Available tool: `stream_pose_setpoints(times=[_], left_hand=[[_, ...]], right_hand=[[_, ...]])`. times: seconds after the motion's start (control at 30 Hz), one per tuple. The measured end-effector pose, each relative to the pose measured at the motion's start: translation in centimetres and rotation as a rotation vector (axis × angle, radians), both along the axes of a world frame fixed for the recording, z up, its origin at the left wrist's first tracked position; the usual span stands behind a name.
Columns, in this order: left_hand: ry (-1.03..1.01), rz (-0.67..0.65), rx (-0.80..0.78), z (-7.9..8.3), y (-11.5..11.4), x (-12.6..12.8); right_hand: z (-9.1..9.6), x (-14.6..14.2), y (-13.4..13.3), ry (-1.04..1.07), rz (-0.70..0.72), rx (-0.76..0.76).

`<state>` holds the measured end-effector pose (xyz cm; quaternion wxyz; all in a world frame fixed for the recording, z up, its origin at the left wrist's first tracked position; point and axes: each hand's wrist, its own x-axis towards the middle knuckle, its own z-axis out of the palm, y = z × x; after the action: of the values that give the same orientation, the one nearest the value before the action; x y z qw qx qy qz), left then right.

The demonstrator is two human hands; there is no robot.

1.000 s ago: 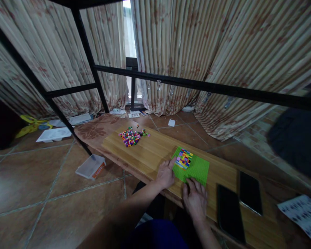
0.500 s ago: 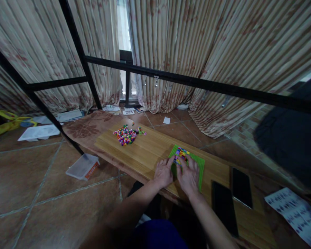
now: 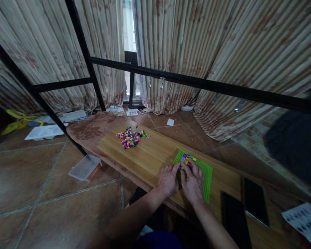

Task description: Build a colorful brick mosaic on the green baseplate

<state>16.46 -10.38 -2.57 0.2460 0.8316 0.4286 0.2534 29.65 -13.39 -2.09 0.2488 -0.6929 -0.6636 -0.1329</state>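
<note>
A green studded baseplate (image 3: pixel 207 176) lies on the wooden board, with a block of multicoloured toy bricks (image 3: pixel 188 158) on its far part. My left hand (image 3: pixel 169 180) comes in over the plate's left edge, its index finger and thumb closed at the near side of the bricks. Beside it, my right hand (image 3: pixel 193 183) rests over the plate with bent fingers on the same bricks. Both sets of fingertips nearly meet there and hide the small pieces under them. Farther left on the board sits a loose pile of small coloured bricks (image 3: pixel 129 139).
The wooden board (image 3: pixel 150 155) rests on a brown cloth-covered bench (image 3: pixel 84 129). Two dark phone-like slabs (image 3: pixel 256 200) lie to the right, near a printed sheet (image 3: pixel 304 221). A clear plastic box (image 3: pixel 85 167) stands on the tiled floor. A black metal frame (image 3: pixel 155 72) crosses ahead.
The whole view has shifted, so the board and hands appear a little farther right and lower. Both hands stay at the bricks on the baseplate, with only slight finger movement.
</note>
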Motion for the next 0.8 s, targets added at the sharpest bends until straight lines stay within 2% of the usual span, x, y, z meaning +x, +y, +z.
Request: stream_pose_setpoints(times=[0.27, 0.43, 0.5, 0.57, 0.67, 0.7, 0.8], left_hand=[[-0.015, -0.012, -0.017, -0.1, 0.1, 0.0], [-0.220, -0.033, -0.036, -0.6, 0.8, -1.2], [-0.265, 0.070, -0.008, -0.2, 2.7, -2.6], [-0.227, 0.279, 0.028, 0.7, 6.0, -4.4], [0.001, 0.559, 0.060, 2.7, 12.1, -7.3], [0.122, 0.610, 0.054, 3.2, 14.1, -8.1], [0.225, 0.631, 0.019, 4.0, 18.4, -9.6]], right_hand=[[-0.2, 0.2, -0.4, -0.004, 0.000, -0.013], [1.2, 0.0, -1.5, 0.031, 0.039, 0.088], [1.5, 0.0, -2.7, 0.080, 0.054, 0.150], [1.3, 0.2, -4.6, 0.121, 0.065, 0.179], [-0.2, 0.9, -8.0, 0.129, 0.069, 0.172], [-0.8, 1.2, -9.1, 0.118, 0.064, 0.172], [-2.5, 1.8, -11.6, 0.133, 0.078, 0.165]])
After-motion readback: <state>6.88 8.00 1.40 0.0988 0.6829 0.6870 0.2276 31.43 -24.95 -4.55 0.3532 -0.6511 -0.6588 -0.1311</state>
